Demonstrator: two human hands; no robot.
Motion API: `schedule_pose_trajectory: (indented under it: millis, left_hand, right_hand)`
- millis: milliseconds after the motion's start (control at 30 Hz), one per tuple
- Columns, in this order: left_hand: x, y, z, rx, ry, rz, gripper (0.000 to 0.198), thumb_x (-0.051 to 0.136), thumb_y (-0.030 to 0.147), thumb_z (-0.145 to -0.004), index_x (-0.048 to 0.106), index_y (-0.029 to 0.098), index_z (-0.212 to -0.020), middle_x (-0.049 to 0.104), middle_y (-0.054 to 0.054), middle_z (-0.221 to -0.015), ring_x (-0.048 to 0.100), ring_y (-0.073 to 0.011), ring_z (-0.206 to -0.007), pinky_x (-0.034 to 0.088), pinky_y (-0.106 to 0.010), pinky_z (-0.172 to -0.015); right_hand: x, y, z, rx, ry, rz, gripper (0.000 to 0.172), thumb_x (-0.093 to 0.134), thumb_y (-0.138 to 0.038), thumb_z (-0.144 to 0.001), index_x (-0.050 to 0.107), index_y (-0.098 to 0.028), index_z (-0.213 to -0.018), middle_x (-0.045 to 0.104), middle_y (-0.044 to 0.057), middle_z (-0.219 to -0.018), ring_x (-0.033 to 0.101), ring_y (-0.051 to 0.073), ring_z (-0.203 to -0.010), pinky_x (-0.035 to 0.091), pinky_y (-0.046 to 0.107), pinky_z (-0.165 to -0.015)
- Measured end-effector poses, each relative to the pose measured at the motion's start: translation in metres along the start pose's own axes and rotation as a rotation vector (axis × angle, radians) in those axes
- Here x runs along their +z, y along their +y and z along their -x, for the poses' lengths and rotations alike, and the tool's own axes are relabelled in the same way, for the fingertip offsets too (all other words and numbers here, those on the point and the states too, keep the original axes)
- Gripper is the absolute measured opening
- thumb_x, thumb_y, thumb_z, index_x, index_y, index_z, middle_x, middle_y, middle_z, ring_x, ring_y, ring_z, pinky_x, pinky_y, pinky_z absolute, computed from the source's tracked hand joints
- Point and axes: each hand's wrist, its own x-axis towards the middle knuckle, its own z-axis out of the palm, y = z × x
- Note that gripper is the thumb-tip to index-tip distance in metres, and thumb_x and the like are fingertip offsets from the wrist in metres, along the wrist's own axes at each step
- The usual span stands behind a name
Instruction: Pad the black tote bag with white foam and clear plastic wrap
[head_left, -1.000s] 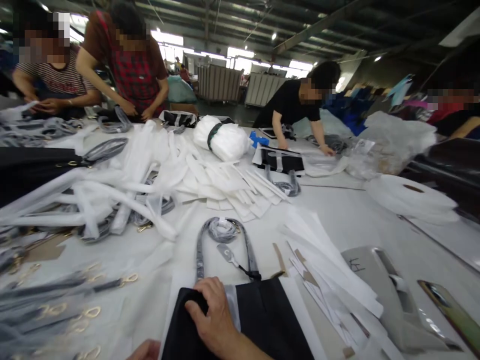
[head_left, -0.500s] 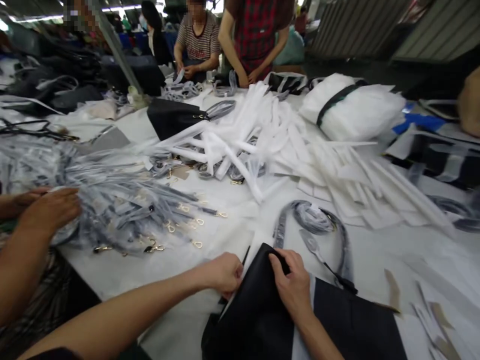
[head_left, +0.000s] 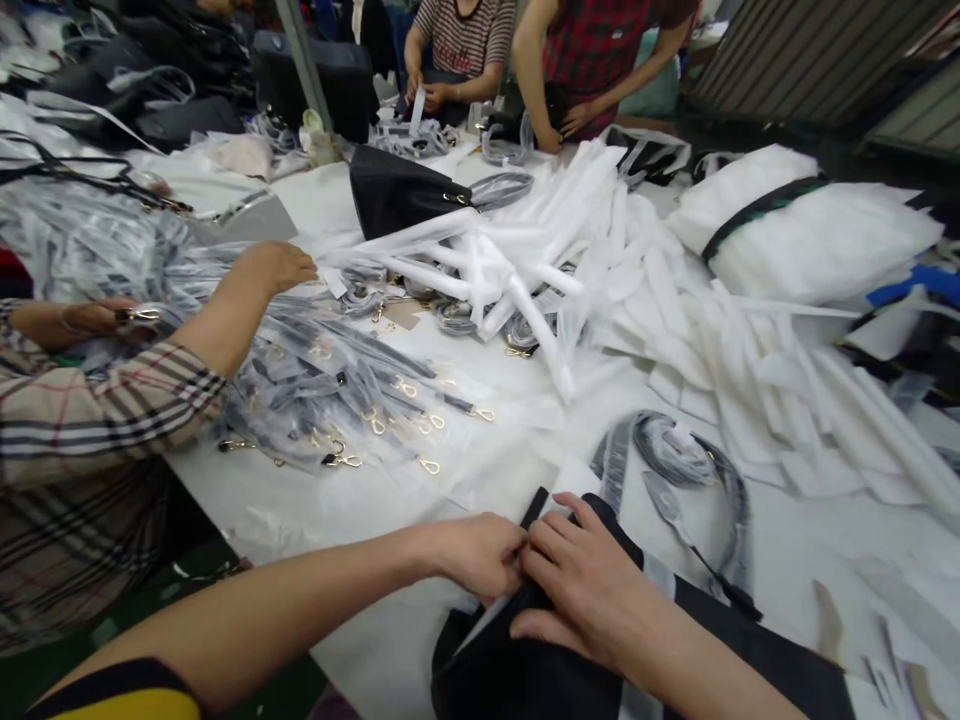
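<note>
A black bag [head_left: 532,668] lies at the table's near edge with its opening toward my hands. My left hand [head_left: 480,555] is closed at the bag's opening, its fingertips partly hidden where they pinch the edge. Against it, my right hand [head_left: 585,580] grips the same edge from the other side, thumb low on the black panel and fingers over the top. White paper [head_left: 577,478] shows behind the opening. Just beyond the bag lies a plastic-wrapped coiled strap [head_left: 671,450] with a tag [head_left: 664,500].
On the left, a co-worker's sleeve [head_left: 112,410] reaches over a heap of wrapped straps with gold clips [head_left: 360,380]. White foam strips [head_left: 525,290] cover the middle, beside a tied white bundle [head_left: 817,240]. Another black bag [head_left: 405,195] stands farther back; two people work across the table.
My right hand has moved left and come together with my left hand at the bag's edge. The co-worker's hand has reached out across the straps. The view has shifted.
</note>
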Motion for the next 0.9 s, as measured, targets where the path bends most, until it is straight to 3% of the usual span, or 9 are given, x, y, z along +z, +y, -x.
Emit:
schedule_pose_trajectory:
  millis: [100,267,367,500,533,600,700,800,900]
  left_hand:
    - [0.003,-0.004,0.004,0.002,-0.115,-0.012,0.016,0.054,0.017,-0.069,0.045,0.019,-0.056,0.049,0.007,-0.049,0.052,-0.0119,-0.05,0.038,-0.021,-0.046]
    - [0.005,-0.002,-0.001,-0.049,-0.133,-0.136,0.013,0.061,0.029,-0.07,0.057,0.017,-0.069,0.052,0.003,-0.05,0.052,-0.0167,-0.052,0.034,-0.024,-0.042]
    - [0.0,0.01,-0.005,-0.054,-0.194,-0.276,0.022,0.056,0.024,-0.072,0.065,0.008,-0.084,0.062,-0.005,-0.058,0.057,-0.0198,-0.054,0.037,-0.026,-0.041]
    - [0.0,0.02,-0.003,-0.041,-0.28,-0.44,0.021,0.051,0.016,-0.073,0.067,0.005,-0.081,0.068,-0.015,-0.065,0.063,-0.0252,-0.06,0.045,-0.03,-0.048]
    - [0.002,0.018,-0.002,-0.015,-0.213,-0.475,0.02,0.05,0.016,-0.074,0.067,0.006,-0.081,0.069,-0.018,-0.072,0.065,-0.0276,-0.066,0.047,-0.032,-0.053]
    - [0.007,0.013,-0.002,0.025,0.035,-0.493,0.023,0.046,0.021,-0.081,0.064,0.01,-0.089,0.069,-0.02,-0.084,0.066,-0.0307,-0.076,0.047,-0.035,-0.059]
    - [0.016,0.006,-0.006,0.035,0.394,-0.288,0.026,0.041,0.031,-0.085,0.055,0.016,-0.1,0.068,-0.012,-0.085,0.064,-0.0247,-0.073,0.041,-0.03,-0.056]
    - [0.021,0.002,-0.016,0.026,0.462,-0.093,0.011,0.044,0.026,-0.08,0.052,0.019,-0.082,0.059,0.001,-0.068,0.054,-0.014,-0.062,0.03,-0.025,-0.052]
    - [0.024,-0.002,-0.023,0.011,0.399,-0.052,0.017,0.043,0.025,-0.079,0.047,0.018,-0.064,0.048,0.005,-0.058,0.046,-0.0104,-0.058,0.024,-0.024,-0.05]
  right_hand:
    - [0.007,-0.004,0.003,-0.032,-0.043,-0.009,0.043,0.055,-0.063,-0.085,0.056,-0.02,-0.077,0.057,0.002,-0.077,0.051,0.02,-0.074,0.035,0.043,-0.086]
    - [0.015,-0.012,0.015,-0.083,0.117,0.052,0.052,0.032,-0.056,-0.095,0.051,-0.019,-0.066,0.049,0.0,-0.062,0.045,0.017,-0.061,0.037,0.037,-0.074]
    - [0.019,-0.014,0.021,-0.058,0.181,0.04,0.048,0.037,-0.054,-0.095,0.051,-0.018,-0.066,0.049,-0.001,-0.061,0.046,0.016,-0.061,0.038,0.036,-0.077]
    - [0.024,-0.014,0.024,0.004,0.243,-0.013,0.046,0.035,-0.054,-0.095,0.057,-0.018,-0.076,0.054,-0.001,-0.064,0.049,0.016,-0.063,0.038,0.039,-0.089]
    - [0.024,-0.014,0.025,0.014,0.247,-0.02,0.046,0.035,-0.054,-0.095,0.058,-0.017,-0.079,0.056,0.0,-0.066,0.051,0.016,-0.066,0.038,0.04,-0.092]
    - [0.026,-0.013,0.026,0.02,0.263,-0.025,0.046,0.035,-0.054,-0.094,0.06,-0.016,-0.085,0.06,0.002,-0.071,0.054,0.017,-0.072,0.038,0.041,-0.094]
    - [0.031,-0.012,0.03,0.002,0.302,-0.02,0.044,0.036,-0.05,-0.096,0.06,-0.015,-0.088,0.061,0.004,-0.076,0.055,0.019,-0.079,0.039,0.041,-0.093]
    - [0.038,-0.011,0.033,-0.023,0.329,0.002,0.04,0.04,-0.048,-0.097,0.06,-0.014,-0.086,0.058,0.003,-0.075,0.056,0.019,-0.083,0.039,0.039,-0.093]
    - [0.041,-0.011,0.036,-0.03,0.343,0.025,0.043,0.039,-0.05,-0.097,0.058,-0.015,-0.082,0.055,0.002,-0.071,0.054,0.018,-0.082,0.038,0.038,-0.093]
